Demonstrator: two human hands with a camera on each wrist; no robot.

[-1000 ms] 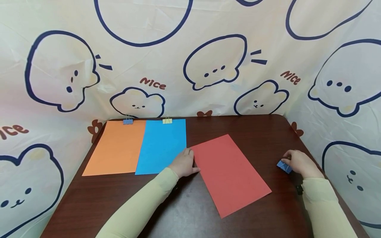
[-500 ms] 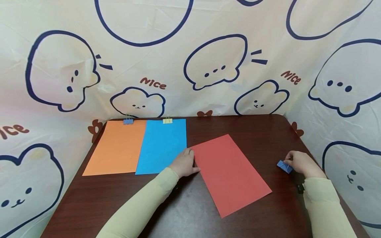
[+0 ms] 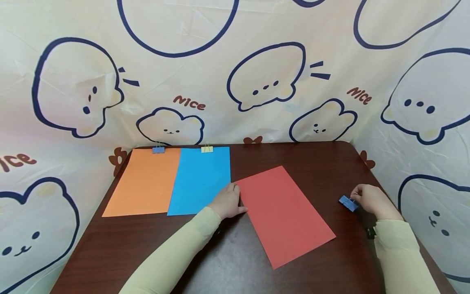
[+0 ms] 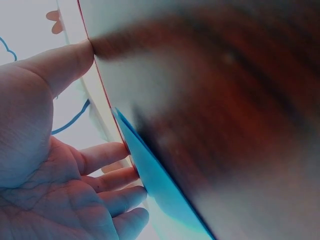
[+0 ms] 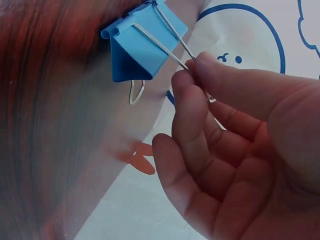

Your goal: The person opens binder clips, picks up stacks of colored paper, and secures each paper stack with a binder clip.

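Observation:
A blue binder clip (image 3: 348, 203) is at the right side of the table. My right hand (image 3: 371, 201) pinches one of its wire handles between thumb and finger; the right wrist view shows the clip's body (image 5: 142, 42) tilted, its other handle hanging free. Near the middle lies a red sheet of paper (image 3: 286, 216), turned at an angle. My left hand (image 3: 227, 201) rests at its upper left edge, between it and a blue sheet (image 3: 200, 179). In the left wrist view the fingers (image 4: 120, 200) are extended, their tips touching the surface.
An orange sheet (image 3: 143, 183) lies left of the blue one. A blue clip (image 3: 158, 150) and a yellow clip (image 3: 207, 149) sit on their top edges at the back of the brown table (image 3: 128, 253). A printed cloth (image 3: 213, 81) hangs behind.
The fingers of my right hand have shifted to one handle of the blue binder clip, and the clip has moved slightly left and turned. The left hand and red sheet stay put.

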